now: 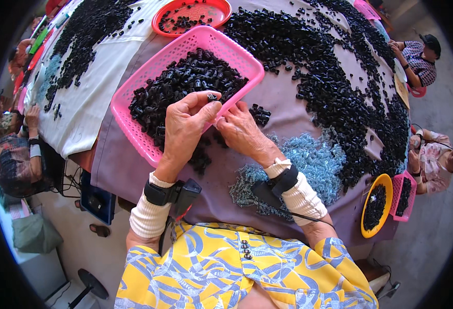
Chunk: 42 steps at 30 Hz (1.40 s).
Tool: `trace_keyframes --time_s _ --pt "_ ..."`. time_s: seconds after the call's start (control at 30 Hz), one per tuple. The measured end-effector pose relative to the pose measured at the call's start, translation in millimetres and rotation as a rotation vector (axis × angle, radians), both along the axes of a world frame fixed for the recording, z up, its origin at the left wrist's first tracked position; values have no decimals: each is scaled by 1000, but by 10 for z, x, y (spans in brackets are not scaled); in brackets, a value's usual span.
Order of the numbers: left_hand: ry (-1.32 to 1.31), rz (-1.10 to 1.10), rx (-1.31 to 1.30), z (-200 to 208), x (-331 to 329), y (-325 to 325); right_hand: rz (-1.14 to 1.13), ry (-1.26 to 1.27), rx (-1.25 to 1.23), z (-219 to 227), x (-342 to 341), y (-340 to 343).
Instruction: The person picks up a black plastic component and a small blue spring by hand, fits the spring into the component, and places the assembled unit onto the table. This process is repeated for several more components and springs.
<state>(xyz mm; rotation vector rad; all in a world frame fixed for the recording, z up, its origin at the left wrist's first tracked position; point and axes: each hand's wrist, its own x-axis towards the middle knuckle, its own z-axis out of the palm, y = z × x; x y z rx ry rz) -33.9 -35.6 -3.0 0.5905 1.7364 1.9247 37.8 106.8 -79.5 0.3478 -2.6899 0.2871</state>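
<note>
The small black part (212,97) sits pinched between the thumb and fingertips of my left hand (188,123), held up just over the near edge of the pink basket (133,135) that is heaped with more black parts. My right hand (242,131) rests on the purple tabletop (288,116) beside the basket, its grip curled down among loose pieces so I cannot tell what it holds. A pile of pale blue springs (309,165) lies just right of that wrist, with a broad spread of black parts (340,77) beyond.

basket (133,119): pink plastic mesh | parts (185,82): glossy black | tablecloth (288,118): matt cloth
</note>
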Motion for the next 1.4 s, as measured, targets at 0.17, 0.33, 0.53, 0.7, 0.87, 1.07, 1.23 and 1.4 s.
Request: trace_keyframes --time_s 0.17,0.33,0.53,0.7,0.87,1.07,1.23,1.4 --pt "-19 -16 32 5 14 21 -75 -84 -323 247 170 150" --pt "-52 -81 25 -11 127 102 -137 -111 -704 623 436 311" --pt "-162 -232 119 -63 301 293 -179 -24 -753 773 573 369" --pt "-215 -226 138 -64 331 345 -191 118 -720 755 580 353" --pt "-227 -181 84 -19 269 330 -201 213 -516 840 514 246" --pt "-251 -178 128 -6 139 262 -171 211 -448 825 375 121" --pt "-301 -225 95 -6 55 177 -127 230 -486 792 323 131" --pt "-395 -214 132 -41 103 216 -114 265 -521 762 342 141"
